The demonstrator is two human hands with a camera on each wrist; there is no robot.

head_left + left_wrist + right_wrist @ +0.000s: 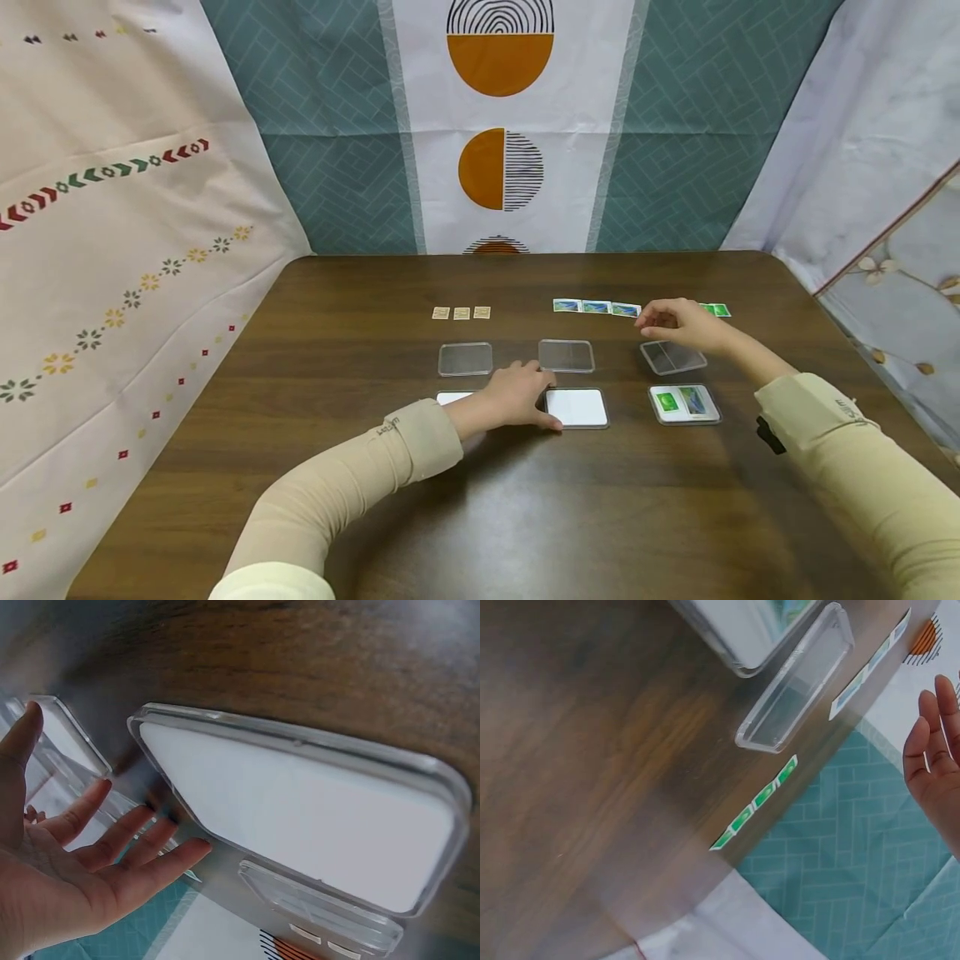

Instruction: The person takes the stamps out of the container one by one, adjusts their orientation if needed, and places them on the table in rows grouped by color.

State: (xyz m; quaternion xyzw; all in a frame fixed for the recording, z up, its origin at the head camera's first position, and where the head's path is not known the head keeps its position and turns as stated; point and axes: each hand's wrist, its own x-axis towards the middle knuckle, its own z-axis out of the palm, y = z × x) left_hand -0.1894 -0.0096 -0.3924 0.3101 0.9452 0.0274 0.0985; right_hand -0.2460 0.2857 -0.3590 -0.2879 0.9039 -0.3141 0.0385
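Note:
My left hand (517, 396) spreads its fingers over the near edge of the middle clear case (577, 408), which has a white insert. Its fingers are extended in the left wrist view, with a second white-filled case (300, 810) lying under the wrist. My right hand (684, 323), fingers loosely bent and nothing visible in them, hovers above a clear lid (675, 358). Close by are a row of blue stamps (596, 307) and a row of green stamps (754, 806). Nearer on the right, another case (684, 404) holds a green stamp and a blue stamp on white.
Three small beige stamps (461, 313) lie at the back left of the brown table (360, 333). Two more clear lids, the left one (465, 359) and the middle one (566, 356), stand in line behind the cases. Patterned cloths (337, 125) hang around the table.

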